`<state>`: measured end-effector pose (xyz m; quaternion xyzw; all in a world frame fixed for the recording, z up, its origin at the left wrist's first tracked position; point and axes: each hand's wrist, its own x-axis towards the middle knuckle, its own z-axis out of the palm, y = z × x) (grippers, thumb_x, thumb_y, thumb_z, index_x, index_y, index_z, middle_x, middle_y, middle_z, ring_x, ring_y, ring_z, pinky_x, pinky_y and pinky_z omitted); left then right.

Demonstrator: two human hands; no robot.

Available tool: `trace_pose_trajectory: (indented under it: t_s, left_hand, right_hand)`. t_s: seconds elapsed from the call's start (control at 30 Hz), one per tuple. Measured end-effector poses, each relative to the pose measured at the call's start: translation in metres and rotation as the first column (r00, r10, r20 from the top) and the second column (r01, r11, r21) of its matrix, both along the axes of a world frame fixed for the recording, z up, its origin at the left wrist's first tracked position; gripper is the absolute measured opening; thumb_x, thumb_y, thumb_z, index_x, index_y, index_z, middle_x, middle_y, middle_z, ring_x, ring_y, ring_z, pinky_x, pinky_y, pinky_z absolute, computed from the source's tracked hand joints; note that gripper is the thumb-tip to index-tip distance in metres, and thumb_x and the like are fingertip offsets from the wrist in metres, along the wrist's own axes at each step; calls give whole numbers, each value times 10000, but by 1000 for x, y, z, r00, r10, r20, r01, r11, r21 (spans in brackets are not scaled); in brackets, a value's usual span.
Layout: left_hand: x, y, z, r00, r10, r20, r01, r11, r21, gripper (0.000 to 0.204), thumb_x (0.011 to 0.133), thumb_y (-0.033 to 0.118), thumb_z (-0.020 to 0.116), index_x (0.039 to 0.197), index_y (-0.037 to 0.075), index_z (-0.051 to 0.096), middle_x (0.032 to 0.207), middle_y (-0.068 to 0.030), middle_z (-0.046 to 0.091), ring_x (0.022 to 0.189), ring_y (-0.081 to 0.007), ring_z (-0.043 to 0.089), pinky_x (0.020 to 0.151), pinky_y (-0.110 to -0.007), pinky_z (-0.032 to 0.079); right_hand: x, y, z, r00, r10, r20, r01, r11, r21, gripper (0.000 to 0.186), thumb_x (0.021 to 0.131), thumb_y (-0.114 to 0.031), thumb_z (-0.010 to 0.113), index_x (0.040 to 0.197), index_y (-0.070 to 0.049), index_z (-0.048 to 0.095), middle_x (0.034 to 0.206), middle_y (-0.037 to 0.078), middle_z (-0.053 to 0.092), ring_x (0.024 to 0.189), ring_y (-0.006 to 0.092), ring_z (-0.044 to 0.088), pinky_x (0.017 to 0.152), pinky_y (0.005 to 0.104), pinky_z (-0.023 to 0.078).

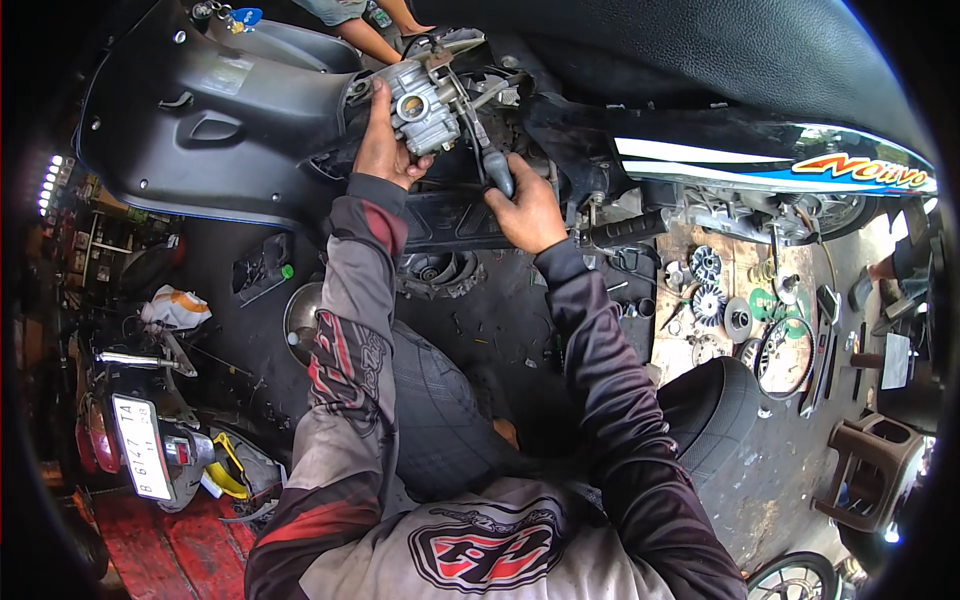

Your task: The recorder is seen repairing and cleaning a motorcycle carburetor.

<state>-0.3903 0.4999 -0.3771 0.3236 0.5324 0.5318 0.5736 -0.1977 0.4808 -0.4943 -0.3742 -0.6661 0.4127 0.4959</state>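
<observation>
My left hand [384, 142] grips a silver carburetor [428, 112] from its left and underside, with the round bore facing me. Closed around a hand tool with a grey-blue handle [497, 172] is my right hand [528, 207]; its metal shaft reaches up along the carburetor's right side. The tool's exact kind and its tip cannot be made out. Both hands are over the middle of a black scooter, beside its opened engine area [510, 95].
The scooter's front panel [250, 130] spreads left and its black seat [720, 50] right. Round transmission parts [709, 303] lie on cardboard at right, near a brown stool [872, 470]. A metal bowl [302, 320] and black tray [262, 270] sit on the floor. Another person's arm [362, 40] shows at top.
</observation>
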Motion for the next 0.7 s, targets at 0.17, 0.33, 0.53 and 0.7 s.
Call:
trace_pose_trajectory:
  t_s: [0.17, 0.33, 0.53, 0.7]
  left_hand:
    - [1, -1, -2, 997, 43, -58, -41, 999, 25, 735, 888, 823, 366, 1114, 174, 629, 865, -46, 676, 535, -175, 504, 444, -258, 318]
    - [14, -9, -5, 994, 99, -38, -96, 993, 74, 666, 937, 717, 445, 1205, 120, 572, 1004, -59, 671, 762, -214, 643, 654, -401, 547]
    - [24, -15, -11, 985, 125, -117, -79, 938, 338, 467, 917, 215, 725, 1279, 60, 473, 1121, -84, 626, 959, -226, 684, 796, -465, 618]
    - [18, -13, -18, 983, 112, -149, -40, 908, 418, 457, 917, 168, 702, 1293, 59, 467, 1137, -89, 626, 970, -223, 681, 784, -455, 621]
  right_hand:
    - [5, -3, 21, 995, -57, 78, 56, 998, 14, 297, 808, -176, 661, 1031, -12, 552, 775, 197, 588, 687, 327, 589, 665, 391, 472]
    - [5, 1, 16, 963, -214, 165, 167, 952, 258, 324, 802, -174, 651, 1049, 8, 549, 823, 220, 596, 738, 366, 609, 693, 413, 482]
    - [11, 0, 19, 980, -33, 198, 28, 999, 28, 423, 795, -189, 669, 1153, -10, 535, 932, 234, 608, 841, 389, 630, 783, 439, 481]
    - [6, 0, 19, 995, 17, 103, -12, 999, -48, 484, 787, -173, 685, 1214, -15, 518, 986, 251, 644, 927, 414, 653, 864, 432, 487]
